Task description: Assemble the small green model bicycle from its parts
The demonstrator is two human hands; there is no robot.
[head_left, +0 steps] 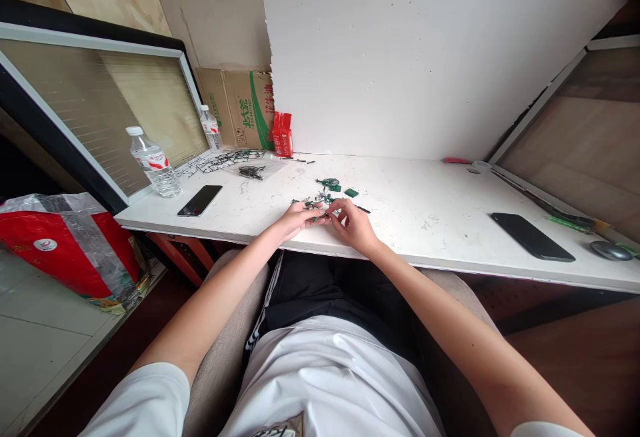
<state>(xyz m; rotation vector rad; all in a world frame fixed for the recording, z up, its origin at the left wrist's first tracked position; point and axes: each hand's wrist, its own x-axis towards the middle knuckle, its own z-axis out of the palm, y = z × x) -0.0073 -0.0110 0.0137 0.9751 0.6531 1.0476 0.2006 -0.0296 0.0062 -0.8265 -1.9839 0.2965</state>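
My left hand (299, 220) and my right hand (351, 223) meet above the front edge of the white table (400, 224). Both have their fingers closed around a small dark green piece (326, 214), mostly hidden by the fingertips. Its exact kind is too small to make out. Just beyond the hands lies a cluster of small green plastic parts (327, 182), some thin and some blocky. A flat green block (351, 192) sits a little to the right of them.
At the left are a black phone (200, 200), a water bottle (155, 162), black part frames (230, 159) and a clear bag (260, 170) with dark parts. A red box (283, 136) stands by a cardboard box (237, 107). Another phone (533, 237) and a mouse (611, 250) lie at right.
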